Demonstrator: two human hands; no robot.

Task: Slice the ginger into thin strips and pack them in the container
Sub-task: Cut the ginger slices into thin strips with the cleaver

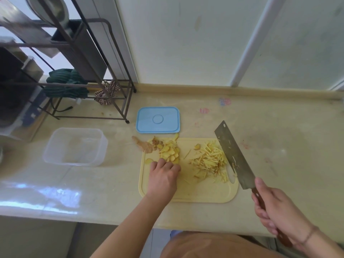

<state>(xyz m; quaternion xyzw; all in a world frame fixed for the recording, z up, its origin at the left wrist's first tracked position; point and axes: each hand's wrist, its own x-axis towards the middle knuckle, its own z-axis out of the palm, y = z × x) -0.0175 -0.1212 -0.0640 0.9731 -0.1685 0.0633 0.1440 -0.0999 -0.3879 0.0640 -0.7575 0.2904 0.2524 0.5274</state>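
Note:
A pale yellow cutting board (202, 194) lies on the counter. On its left part sits a pile of ginger slices (170, 150); my left hand (163, 174) rests on the near edge of that pile, fingers curled over the slices. A heap of thin ginger strips (210, 161) covers the board's right part. My right hand (275, 209) grips the wooden handle of a cleaver (232, 153), whose blade is lifted and angled over the board's right edge, with ginger bits stuck to it. Ginger peel (144, 145) lies off the board's far left corner. The clear container (76, 146) stands at the left.
A blue lid (158, 119) lies behind the board. A dark metal rack (89, 75) with cloths stands at the back left, against the wall. A sink area shows at the far left edge. The counter's front edge runs just below my arms.

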